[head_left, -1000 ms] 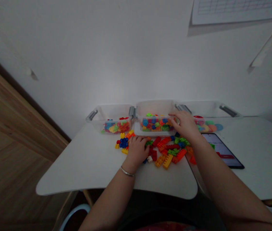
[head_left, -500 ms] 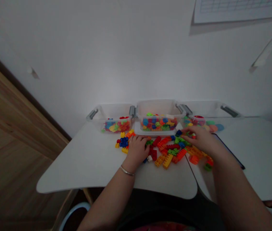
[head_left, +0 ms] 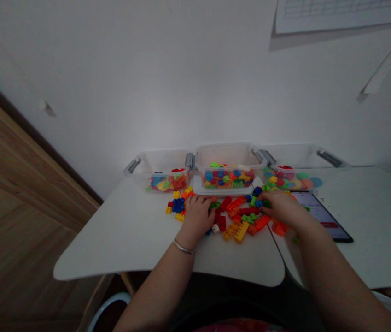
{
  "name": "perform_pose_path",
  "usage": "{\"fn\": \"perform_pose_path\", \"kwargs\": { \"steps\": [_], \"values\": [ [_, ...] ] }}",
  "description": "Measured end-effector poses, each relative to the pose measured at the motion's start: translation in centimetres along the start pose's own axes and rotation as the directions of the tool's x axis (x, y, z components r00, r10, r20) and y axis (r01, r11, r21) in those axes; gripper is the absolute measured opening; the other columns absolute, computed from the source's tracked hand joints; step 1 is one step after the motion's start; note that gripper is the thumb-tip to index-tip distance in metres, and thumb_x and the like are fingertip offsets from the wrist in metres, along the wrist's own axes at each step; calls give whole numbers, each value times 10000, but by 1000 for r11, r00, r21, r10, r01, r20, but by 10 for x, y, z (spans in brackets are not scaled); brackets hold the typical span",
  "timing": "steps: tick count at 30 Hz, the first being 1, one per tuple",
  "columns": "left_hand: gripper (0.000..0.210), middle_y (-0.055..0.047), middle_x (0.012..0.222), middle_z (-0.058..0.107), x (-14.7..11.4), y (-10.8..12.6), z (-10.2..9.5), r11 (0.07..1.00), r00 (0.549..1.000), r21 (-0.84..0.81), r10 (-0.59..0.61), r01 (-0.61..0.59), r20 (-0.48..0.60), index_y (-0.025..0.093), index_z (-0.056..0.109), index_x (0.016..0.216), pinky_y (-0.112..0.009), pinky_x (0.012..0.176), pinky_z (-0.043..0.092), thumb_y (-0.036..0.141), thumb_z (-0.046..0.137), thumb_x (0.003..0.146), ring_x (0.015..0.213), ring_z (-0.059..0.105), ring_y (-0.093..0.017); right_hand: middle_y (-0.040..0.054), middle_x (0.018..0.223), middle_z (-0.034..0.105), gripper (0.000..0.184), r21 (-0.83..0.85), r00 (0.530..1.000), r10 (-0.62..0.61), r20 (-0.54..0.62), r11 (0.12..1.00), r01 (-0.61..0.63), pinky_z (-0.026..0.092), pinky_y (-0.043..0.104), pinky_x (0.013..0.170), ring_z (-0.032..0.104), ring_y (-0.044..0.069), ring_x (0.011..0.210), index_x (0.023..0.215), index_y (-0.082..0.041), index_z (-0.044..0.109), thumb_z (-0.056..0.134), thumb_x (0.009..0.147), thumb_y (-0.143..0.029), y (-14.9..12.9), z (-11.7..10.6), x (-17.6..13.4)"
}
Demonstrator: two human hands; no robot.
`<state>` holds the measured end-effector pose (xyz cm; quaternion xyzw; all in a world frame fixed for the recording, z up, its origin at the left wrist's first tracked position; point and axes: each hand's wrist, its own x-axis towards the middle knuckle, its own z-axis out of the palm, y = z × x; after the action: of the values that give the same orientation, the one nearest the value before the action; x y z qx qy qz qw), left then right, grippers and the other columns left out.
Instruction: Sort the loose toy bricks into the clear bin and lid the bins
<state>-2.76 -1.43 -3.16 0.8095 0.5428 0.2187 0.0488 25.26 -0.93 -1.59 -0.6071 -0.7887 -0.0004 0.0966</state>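
A loose heap of toy building bricks in several colours covers the middle of the white table [head_left: 112, 249]. My left hand [head_left: 198, 214], a bracelet at its wrist, rests on the heap's left part with its fingers spread. Beside it lie dark blue bricks [head_left: 177, 204] and a white brick [head_left: 215, 228]. At the heap's right side, the thumb and fingers of my right hand [head_left: 281, 208] close around a small blue brick [head_left: 259, 203]; part of the grip is hidden. Orange bricks [head_left: 279, 228] show beneath this hand. Yellow bricks [head_left: 241, 232] lie nearest me.
Along the wall stand three clear plastic boxes: the left box [head_left: 143, 177], the middle box [head_left: 230, 154] and the right box [head_left: 299, 154], all holding small coloured pieces. A tablet [head_left: 329, 216] lies right of my right hand. A seam [head_left: 278, 251] divides the tabletops.
My right hand has shifted left and toward me, from the dark blue brick to the small blue one. More of the tablet's lit screen now shows. My left hand stays in place.
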Motion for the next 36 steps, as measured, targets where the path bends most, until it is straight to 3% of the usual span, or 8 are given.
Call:
{"fn": "perform_pose_path", "kwargs": {
  "steps": [6,9,11,13,15,18,26,36],
  "values": [
    [316,-52,1175,664,0,-2,1,1000,1000,1,1,-1,0,247,665,1166,-477,1079,331,251,568,865,1152,515,-267,62,935,740,231,215,986,-51,-159,973,85,531,381,767,670,242,845,974,-234,732,615,780,-279,-4,-2,0],
    [315,-53,1183,663,0,-1,1,1000,1000,0,1,-1,1,246,665,1166,-475,1079,328,251,567,867,1154,515,-265,67,948,734,271,329,946,9,-325,939,104,530,393,772,668,245,853,1026,-230,708,591,796,-312,-14,-8,2],
    [316,-54,1191,662,0,-1,0,1000,1000,-4,-3,3,10,243,667,1164,-472,1081,327,245,570,864,1164,513,-264,77,964,724,278,360,866,76,-494,925,124,520,413,805,657,253,883,1033,-222,693,581,801,-327,-22,-13,5],
    [319,-51,1196,661,0,0,-1,1000,1000,-8,-5,5,18,242,667,1165,-470,1082,327,241,573,861,1168,512,-263,84,976,712,271,369,755,148,-639,920,132,509,421,824,639,253,890,1024,-218,684,582,805,-342,-28,-17,8],
    [321,-48,1194,662,0,0,-2,1000,1000,-12,-4,4,19,239,668,1166,-466,1080,329,239,573,859,1167,512,-262,86,979,702,271,391,661,225,-716,913,113,507,417,817,624,246,873,1026,-216,678,587,813,-356,-32,-21,12],
    [314,-47,1185,665,0,0,-2,1000,1000,-17,2,-2,13,236,672,1155,-461,1077,332,236,573,857,1164,514,-260,95,981,692,270,403,594,279,-754,911,84,497,426,833,612,254,903,1018,-204,676,593,820,-369,-34,-25,23],
    [310,-44,1184,665,0,-3,2,1000,1000,-16,17,-17,0,245,664,1155,-470,1089,314,243,569,860,1167,511,-258,118,1010,705,285,259,646,187,-740,966,18,456,471,912,592,306,1004,1039,-188,679,578,818,-338,-36,-23,59],
    [313,-47,1181,664,0,-2,0,1000,1000,-20,11,-11,-2,245,665,1151,-454,1077,334,232,581,849,1158,514,-254,107,999,725,395,219,766,176,-618,975,-47,422,501,947,614,310,987,1211,-186,639,506,870,-335,-45,-18,73]
  ]
}}
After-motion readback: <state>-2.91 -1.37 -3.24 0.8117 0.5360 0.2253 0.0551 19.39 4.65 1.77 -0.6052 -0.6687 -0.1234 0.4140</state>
